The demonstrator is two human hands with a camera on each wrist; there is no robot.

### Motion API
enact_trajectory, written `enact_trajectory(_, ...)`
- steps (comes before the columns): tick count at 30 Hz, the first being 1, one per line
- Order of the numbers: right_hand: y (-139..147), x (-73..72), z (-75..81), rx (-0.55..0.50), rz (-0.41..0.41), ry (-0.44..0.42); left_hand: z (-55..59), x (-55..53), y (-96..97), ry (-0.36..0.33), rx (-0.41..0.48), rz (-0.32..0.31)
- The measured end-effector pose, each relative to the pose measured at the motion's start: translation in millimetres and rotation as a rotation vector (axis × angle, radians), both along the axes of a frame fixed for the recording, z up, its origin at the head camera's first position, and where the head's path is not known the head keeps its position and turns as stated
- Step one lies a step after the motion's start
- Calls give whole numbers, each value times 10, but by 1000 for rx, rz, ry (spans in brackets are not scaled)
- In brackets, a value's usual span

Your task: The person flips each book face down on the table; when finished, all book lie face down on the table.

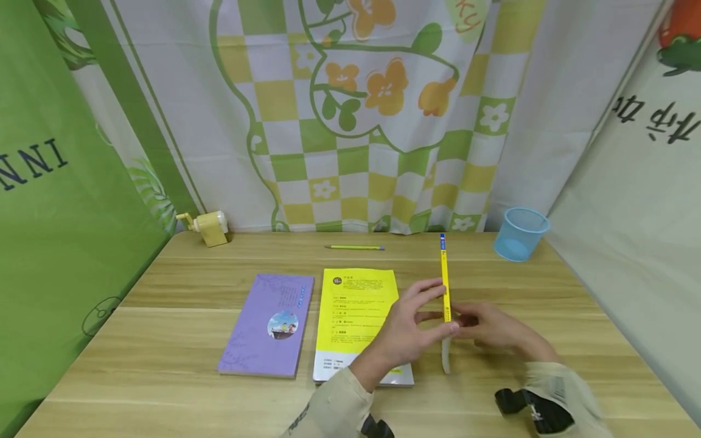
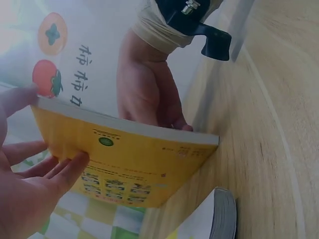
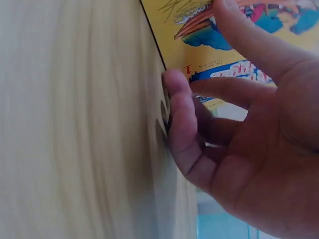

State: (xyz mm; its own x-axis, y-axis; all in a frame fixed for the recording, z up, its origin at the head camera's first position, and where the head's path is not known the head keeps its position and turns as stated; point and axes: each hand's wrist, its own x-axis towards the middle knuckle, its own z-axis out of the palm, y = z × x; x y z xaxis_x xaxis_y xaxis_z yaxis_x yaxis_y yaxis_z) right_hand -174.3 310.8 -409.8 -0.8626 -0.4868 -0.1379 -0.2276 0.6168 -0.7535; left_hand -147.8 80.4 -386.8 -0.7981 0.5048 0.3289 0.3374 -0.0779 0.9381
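A yellow book (image 1: 445, 283) stands upright, seen nearly edge-on in the head view. My left hand (image 1: 408, 322) holds it, fingers on its left face and thumb at the near edge. The left wrist view shows those fingers against the yellow cover (image 2: 124, 167). On the other side, my right hand (image 1: 495, 328) touches the book low down with loosely bent fingers. Its thumb lies over the illustrated cover (image 3: 204, 42) in the right wrist view, fingers by the lower edge close to the table. A yellow-and-white book (image 1: 356, 310) lies flat beside my left hand.
A purple book (image 1: 268, 322) lies at the left. Behind the books is a green pencil (image 1: 356, 247). A yellow crank pencil sharpener (image 1: 212, 229) stands at the back left, a blue mesh cup (image 1: 520, 235) at the back right of the wooden table (image 1: 164, 340).
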Motion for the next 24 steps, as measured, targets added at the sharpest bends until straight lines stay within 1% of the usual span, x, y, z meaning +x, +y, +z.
enact_trajectory(1, -21, 1, -1, -20, -2, -19, -5, 1, 4, 12, -9, 1)
enact_trajectory(6, -99, -7, -8, -79, 9, -41, -25, -3, 10, 81, -81, 27)
enact_trajectory(9, -111, 3, 23, -53, -5, -33, -35, -8, 6, 87, -90, 39)
enact_trajectory(12, -88, 24, 109, -51, -43, 40, -41, -13, 4, 56, -70, 27)
enact_trajectory(14, -61, 57, 207, -98, -106, 80, -48, -16, 12, 34, -63, 13)
enact_trajectory(16, -43, 95, 310, -204, -151, 128, -66, -17, 20, 11, -75, 0)
enact_trajectory(18, -43, 141, 417, -301, -184, 136, -86, -16, 21, -10, -109, -19)
enact_trajectory(19, -45, 161, 460, -333, -187, 135, -96, -14, 21, -27, -129, -31)
enact_trajectory(21, -54, 191, 523, -348, -175, 131, -122, -12, 16, -66, -172, -56)
enact_trajectory(22, -57, 202, 546, -338, -166, 125, -134, -13, 17, -86, -191, -69)
enact_trajectory(24, -58, 216, 573, -299, -156, 110, -162, -16, 20, -108, -244, -74)
